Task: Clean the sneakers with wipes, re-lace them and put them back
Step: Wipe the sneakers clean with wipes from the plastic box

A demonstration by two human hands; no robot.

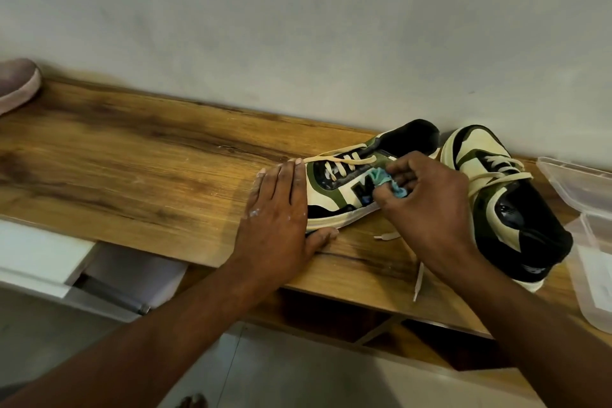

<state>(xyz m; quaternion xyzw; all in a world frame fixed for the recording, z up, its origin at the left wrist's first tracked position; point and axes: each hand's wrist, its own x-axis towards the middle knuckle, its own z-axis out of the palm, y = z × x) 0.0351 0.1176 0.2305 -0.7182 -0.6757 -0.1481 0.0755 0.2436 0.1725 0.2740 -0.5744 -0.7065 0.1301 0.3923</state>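
Observation:
Two cream, green and black sneakers sit on the wooden shelf top (132, 156). The left sneaker (334, 190) lies with its toe pointing left; my left hand (278, 219) is pressed flat over that toe, thumb under the sole edge. My right hand (427, 205) pinches a crumpled blue-green wipe (485, 179) against the sneaker's side panel. The right sneaker (506, 205) stands beside my right wrist, heel toward me. Loose cream laces (419, 278) trail over the shelf's front edge.
A clear plastic container (592, 262) with its lid open stands at the far right. A pinkish shoe toe (16, 83) pokes in at the far left. A grey wall backs the shelf. White drawers (43, 262) sit below left.

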